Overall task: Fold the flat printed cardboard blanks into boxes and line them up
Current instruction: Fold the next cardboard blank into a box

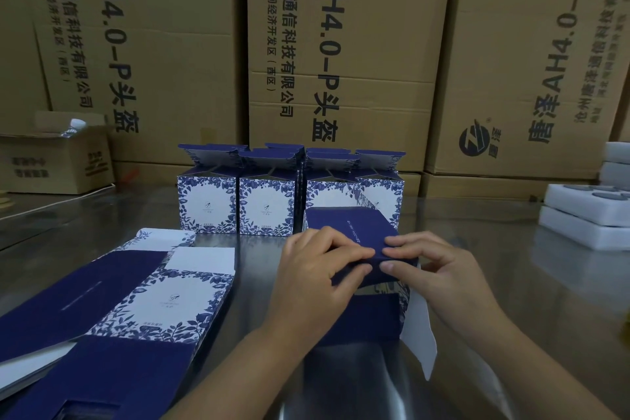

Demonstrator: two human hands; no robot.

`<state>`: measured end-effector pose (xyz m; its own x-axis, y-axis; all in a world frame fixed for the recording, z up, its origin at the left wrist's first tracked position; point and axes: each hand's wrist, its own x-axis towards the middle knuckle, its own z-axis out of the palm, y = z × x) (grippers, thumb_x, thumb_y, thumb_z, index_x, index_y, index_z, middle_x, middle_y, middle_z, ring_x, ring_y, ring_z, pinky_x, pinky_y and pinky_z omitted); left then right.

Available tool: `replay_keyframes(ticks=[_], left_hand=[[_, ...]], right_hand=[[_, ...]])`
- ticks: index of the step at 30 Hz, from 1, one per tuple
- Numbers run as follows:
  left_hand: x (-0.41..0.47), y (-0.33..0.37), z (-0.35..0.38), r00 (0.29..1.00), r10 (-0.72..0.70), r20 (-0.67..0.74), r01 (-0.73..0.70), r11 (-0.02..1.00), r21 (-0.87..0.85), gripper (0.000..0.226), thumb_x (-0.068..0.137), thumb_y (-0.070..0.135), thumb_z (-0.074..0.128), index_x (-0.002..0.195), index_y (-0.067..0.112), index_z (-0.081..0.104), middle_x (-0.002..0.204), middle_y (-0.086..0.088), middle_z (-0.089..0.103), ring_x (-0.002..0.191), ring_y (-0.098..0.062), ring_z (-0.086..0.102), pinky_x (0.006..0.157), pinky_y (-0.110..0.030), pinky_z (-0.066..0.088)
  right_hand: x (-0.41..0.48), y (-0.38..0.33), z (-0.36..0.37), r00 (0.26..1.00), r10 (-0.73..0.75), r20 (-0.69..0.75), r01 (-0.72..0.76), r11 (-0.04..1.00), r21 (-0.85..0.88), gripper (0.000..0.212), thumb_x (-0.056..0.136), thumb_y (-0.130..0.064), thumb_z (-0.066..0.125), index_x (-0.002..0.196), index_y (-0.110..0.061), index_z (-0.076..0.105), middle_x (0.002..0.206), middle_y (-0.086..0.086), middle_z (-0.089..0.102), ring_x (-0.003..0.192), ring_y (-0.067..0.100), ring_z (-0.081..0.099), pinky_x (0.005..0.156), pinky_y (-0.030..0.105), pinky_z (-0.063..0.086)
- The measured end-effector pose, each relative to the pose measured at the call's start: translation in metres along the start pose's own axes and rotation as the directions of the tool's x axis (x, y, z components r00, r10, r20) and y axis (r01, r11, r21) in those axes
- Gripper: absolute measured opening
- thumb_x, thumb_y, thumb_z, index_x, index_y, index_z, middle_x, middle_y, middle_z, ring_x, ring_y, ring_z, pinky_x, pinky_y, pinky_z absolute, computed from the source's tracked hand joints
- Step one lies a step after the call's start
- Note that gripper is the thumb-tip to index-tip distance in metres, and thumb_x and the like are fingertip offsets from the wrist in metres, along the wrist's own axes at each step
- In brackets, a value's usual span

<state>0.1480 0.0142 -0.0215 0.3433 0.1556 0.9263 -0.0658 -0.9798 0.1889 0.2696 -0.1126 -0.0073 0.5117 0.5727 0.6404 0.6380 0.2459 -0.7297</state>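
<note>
Head view is showing both hands working on a dark blue box lying near the middle of the shiny metal surface. The left hand is curling over the box's near top edge, fingers closed down on it, while the right hand is pinching the same edge from the other side, thumb and forefinger shut on the card (a white flap is sticking out below the right wrist). Just behind the box, a row of folded boxes with blue floral print is standing upright, lids open. A stack of flat blanks is lying to the left. White foam trays are sitting at the right edge, and big brown cartons are walling off the back.
</note>
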Motion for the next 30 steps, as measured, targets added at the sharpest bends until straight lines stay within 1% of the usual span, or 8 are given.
replay_keyframes(ticks=[6, 11, 14, 18, 20, 22, 26, 30], left_hand=[[-0.002, -0.006, 0.0, 1.0, 0.013, -0.002, -0.013, 1.0, 0.006, 0.024, 0.081, 0.034, 0.063, 0.099, 0.022, 0.073, 0.09, 0.01, 0.063, 0.086, -0.006, 0.054, 0.08, -0.026, 0.039], [0.0, -0.004, -0.004, 0.996, -0.08, 0.035, 0.081, 0.996, -0.035, 0.027, 0.08, 0.038, 0.062, 0.097, 0.021, 0.074, 0.091, 0.011, 0.063, 0.088, -0.004, 0.051, 0.08, -0.028, 0.04], [0.001, -0.003, -0.004, 0.992, -0.122, 0.044, 0.125, 0.99, -0.067, 0.021, 0.077, 0.031, 0.068, 0.094, 0.021, 0.075, 0.089, 0.013, 0.063, 0.087, -0.002, 0.051, 0.081, -0.03, 0.041], [0.003, -0.003, -0.005, 0.984, -0.172, 0.04, 0.175, 0.979, -0.108, 0.019, 0.074, 0.029, 0.069, 0.091, 0.022, 0.076, 0.085, 0.015, 0.063, 0.085, -0.001, 0.052, 0.08, -0.036, 0.045], [0.004, -0.004, -0.005, 0.983, -0.183, 0.025, 0.184, 0.977, -0.11, 0.017, 0.073, 0.029, 0.07, 0.088, 0.023, 0.076, 0.083, 0.017, 0.062, 0.084, -0.001, 0.053, 0.079, -0.039, 0.047], [0.004, -0.003, -0.006, 0.982, -0.186, 0.019, 0.187, 0.976, -0.11, 0.016, 0.073, 0.028, 0.07, 0.087, 0.023, 0.076, 0.081, 0.019, 0.061, 0.083, -0.001, 0.054, 0.079, -0.04, 0.047], [0.005, -0.003, -0.008, 0.978, -0.206, 0.039, 0.209, 0.969, -0.129, 0.017, 0.073, 0.03, 0.07, 0.087, 0.024, 0.076, 0.081, 0.018, 0.062, 0.084, -0.001, 0.054, 0.081, -0.039, 0.046], [0.005, -0.005, -0.012, 0.971, -0.22, 0.093, 0.232, 0.961, -0.148, 0.016, 0.075, 0.024, 0.075, 0.091, 0.026, 0.075, 0.085, 0.017, 0.063, 0.089, -0.002, 0.053, 0.085, -0.037, 0.044]], right_hand=[[0.001, -0.001, -0.001, 1.0, 0.009, 0.006, -0.009, 1.0, -0.014, 0.033, 0.067, -0.007, 0.081, 0.069, -0.039, 0.075, 0.093, -0.017, 0.07, 0.094, -0.002, 0.061, 0.062, 0.007, 0.041], [0.0, 0.0, -0.002, 0.999, 0.032, 0.043, -0.034, 0.999, 0.029, 0.023, 0.076, -0.005, 0.075, 0.08, -0.028, 0.076, 0.1, -0.01, 0.071, 0.099, -0.003, 0.06, 0.064, 0.009, 0.043], [-0.001, 0.002, -0.002, 0.998, 0.03, 0.055, -0.032, 0.999, 0.044, 0.027, 0.08, -0.002, 0.07, 0.083, -0.028, 0.076, 0.103, -0.01, 0.07, 0.102, 0.0, 0.06, 0.068, 0.015, 0.047], [-0.004, 0.008, 0.0, 0.994, 0.112, 0.021, -0.114, 0.981, 0.159, 0.029, 0.083, -0.006, 0.069, 0.09, -0.033, 0.072, 0.103, -0.006, 0.07, 0.088, 0.012, 0.067, 0.066, 0.025, 0.055], [-0.005, 0.011, 0.0, 0.995, 0.1, -0.009, -0.097, 0.983, 0.157, 0.027, 0.082, -0.005, 0.069, 0.085, -0.031, 0.068, 0.104, -0.008, 0.07, 0.092, 0.012, 0.066, 0.069, 0.029, 0.056], [-0.003, 0.012, 0.0, 0.996, 0.082, -0.02, -0.078, 0.985, 0.153, 0.024, 0.079, -0.003, 0.07, 0.078, -0.026, 0.065, 0.105, -0.011, 0.07, 0.098, 0.009, 0.065, 0.07, 0.027, 0.055], [0.0, 0.014, -0.001, 0.995, 0.096, -0.037, -0.087, 0.979, 0.186, 0.024, 0.075, 0.001, 0.073, 0.07, -0.022, 0.068, 0.101, -0.009, 0.072, 0.097, 0.012, 0.066, 0.074, 0.029, 0.055], [0.002, 0.013, -0.002, 0.994, 0.105, -0.037, -0.094, 0.967, 0.236, 0.024, 0.073, 0.004, 0.074, 0.064, -0.018, 0.07, 0.096, -0.006, 0.074, 0.097, 0.012, 0.067, 0.066, 0.02, 0.054]])
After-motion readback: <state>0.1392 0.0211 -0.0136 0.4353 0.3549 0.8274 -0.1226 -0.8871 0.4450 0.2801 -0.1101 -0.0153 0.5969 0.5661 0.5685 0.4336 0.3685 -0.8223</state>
